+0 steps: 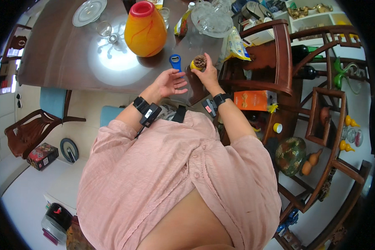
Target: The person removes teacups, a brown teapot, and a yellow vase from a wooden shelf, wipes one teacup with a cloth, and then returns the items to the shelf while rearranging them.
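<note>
My right hand (208, 73) grips a small yellow object (193, 66) between thumb and fingers, near the table's right edge. A brown pine cone (200, 61) sits on top of that object, close to my fingertips. My left hand (171, 83) is at the table's front edge, palm partly up and fingers apart, with nothing in it. Just beyond its fingers lies a blue bottle opener (175, 61), its handle end partly hidden by them. An orange and yellow vase (146, 29) with a red rim stands on the glossy table (65, 62) behind the opener.
A glass goblet (112, 38) and stacked clear plates (89, 12) are at the left. Glassware (213, 20) and a plastic packet (236, 47) stand at the right, by a wooden chair (282, 56). An orange tissue box (253, 100) is beside my right forearm.
</note>
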Motion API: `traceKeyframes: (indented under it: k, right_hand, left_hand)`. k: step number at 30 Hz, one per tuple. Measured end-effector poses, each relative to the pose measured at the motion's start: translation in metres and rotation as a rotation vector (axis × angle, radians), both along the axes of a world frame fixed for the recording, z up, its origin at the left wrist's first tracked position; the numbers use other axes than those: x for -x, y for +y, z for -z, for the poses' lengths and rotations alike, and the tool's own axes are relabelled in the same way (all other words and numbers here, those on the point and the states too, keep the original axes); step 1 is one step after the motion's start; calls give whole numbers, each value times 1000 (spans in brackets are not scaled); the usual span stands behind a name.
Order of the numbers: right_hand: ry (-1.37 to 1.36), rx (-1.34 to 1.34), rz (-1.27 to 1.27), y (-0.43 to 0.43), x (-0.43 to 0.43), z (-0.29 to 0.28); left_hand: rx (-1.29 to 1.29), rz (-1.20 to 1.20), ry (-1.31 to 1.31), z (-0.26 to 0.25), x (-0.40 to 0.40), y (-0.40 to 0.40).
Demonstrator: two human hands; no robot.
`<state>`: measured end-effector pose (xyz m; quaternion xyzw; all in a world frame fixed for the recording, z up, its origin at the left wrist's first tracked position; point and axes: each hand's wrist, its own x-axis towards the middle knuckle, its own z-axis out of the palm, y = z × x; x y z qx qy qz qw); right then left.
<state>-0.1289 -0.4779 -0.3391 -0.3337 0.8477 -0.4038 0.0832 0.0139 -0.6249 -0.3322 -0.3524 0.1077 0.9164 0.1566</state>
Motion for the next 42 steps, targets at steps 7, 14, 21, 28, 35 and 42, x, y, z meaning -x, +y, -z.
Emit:
traceKeyframes:
  k: [7, 14, 21, 28, 35, 42]
  right_hand:
    - [-12, -80, 87, 11, 10, 31]
    - [-37, 59, 37, -4, -4, 33]
    - [-111, 144, 31, 68, 7, 31]
    - [-383, 361, 81, 165, -21, -44]
    - [-368, 639, 387, 293, -73, -113]
    - [-226, 761, 504, 367, -123, -203]
  left_hand:
    - [-20, 9, -34, 6, 34, 9]
    - [7, 77, -46, -4, 29, -10]
    - [21, 186, -41, -11, 42, 33]
    - [13, 275, 58, -57, 55, 89]
    - [38, 629, 270, -113, 95, 216]
    - [3, 1012, 658, -204, 106, 311]
